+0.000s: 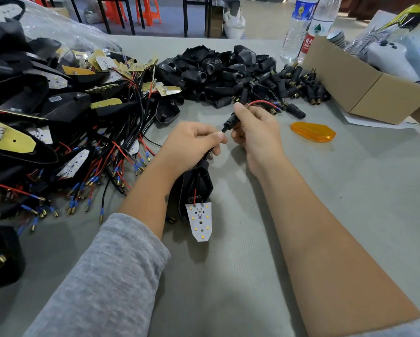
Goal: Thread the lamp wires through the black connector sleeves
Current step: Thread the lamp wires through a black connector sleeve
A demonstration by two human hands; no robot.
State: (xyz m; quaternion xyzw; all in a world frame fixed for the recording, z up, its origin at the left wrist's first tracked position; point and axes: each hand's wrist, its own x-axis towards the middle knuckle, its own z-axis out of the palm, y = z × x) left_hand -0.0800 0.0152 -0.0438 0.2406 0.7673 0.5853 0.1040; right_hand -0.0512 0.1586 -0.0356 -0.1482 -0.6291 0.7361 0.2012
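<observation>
Lamp wires [210, 152] run as one black cable up the centre of the frame, from the lamp housing [195, 186] to the two hands. Nearest the viewer, at lower centre, a white LED board [200, 221] lies on the grey table [252, 276], its red and black leads going up into the black housing just above it.

Left hand [192, 144], grey sleeve [102, 276] pushed up the forearm, curls round the cable, thumb and forefinger pinching it just below the sleeve. Right hand [255, 128] grips the black connector sleeve [229, 121] between thumb and fingers; the sleeve sits tilted, on the cable, between the two hands. A red wire [262, 102] comes out past the right thumb and arcs to the right, ending in a blue-collared terminal.

To the right of the hands, an orange lens [312, 132] lies flat on the table, apart from everything else.

Left side of the frame: a big tangled heap of wired lamps [65, 132], black housings, gold and white boards, red and black leads with blue and brass ends spilling toward the left forearm.

Beyond the hands, upper centre: a pile of empty black housings [218, 69], and to its right a pile of loose connector sleeves [299, 86] with brass ends.

Upper right: an open cardboard box [364, 93] with white items inside, and two clear water bottles [306, 25] standing behind the sleeve pile. Orange stools [145, 10] at the top edge, off the table.
</observation>
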